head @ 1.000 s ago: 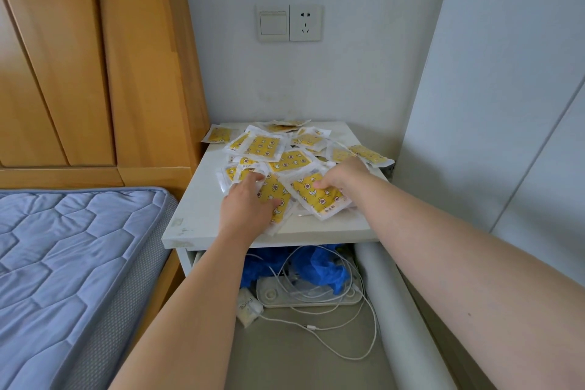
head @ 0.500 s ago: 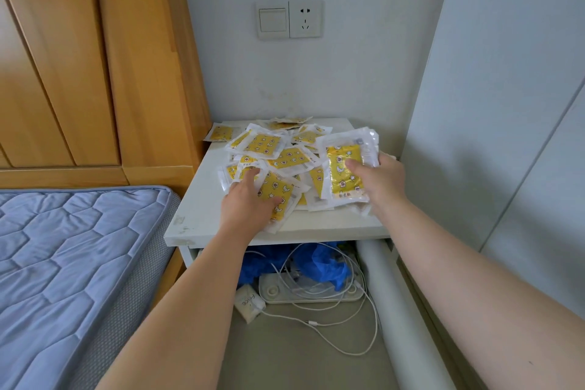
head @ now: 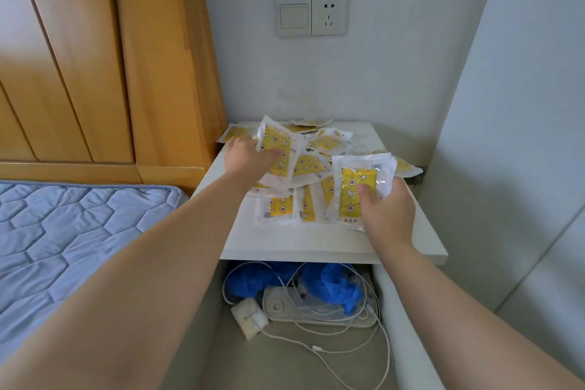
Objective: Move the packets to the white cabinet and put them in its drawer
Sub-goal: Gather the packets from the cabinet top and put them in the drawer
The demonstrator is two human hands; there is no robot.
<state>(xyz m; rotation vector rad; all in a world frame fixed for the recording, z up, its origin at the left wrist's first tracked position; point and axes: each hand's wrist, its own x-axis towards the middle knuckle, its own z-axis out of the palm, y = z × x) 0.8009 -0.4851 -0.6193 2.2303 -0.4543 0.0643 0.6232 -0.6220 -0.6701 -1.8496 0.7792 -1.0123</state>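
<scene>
Below the white bench (head: pixel 316 242), a white power strip (head: pixel 319 310) lies on the floor among white cables (head: pixel 316 348). Over the bench's front right, our right hand (head: pixel 384 212) grips a stack of clear plastic packets with yellow inserts (head: pixel 356 191), thumb pressed on its face, fingers curled behind. Mid-bench, loose packets (head: pixel 304 168) lie overlapping. At the bench's back left, our left hand (head: pixel 248 157) pinches another packet (head: pixel 273 146), held upright.

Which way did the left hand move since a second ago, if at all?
Yes. The left hand moved from near the white tabletop's front edge back toward the wall, and now grips a packet.
</scene>
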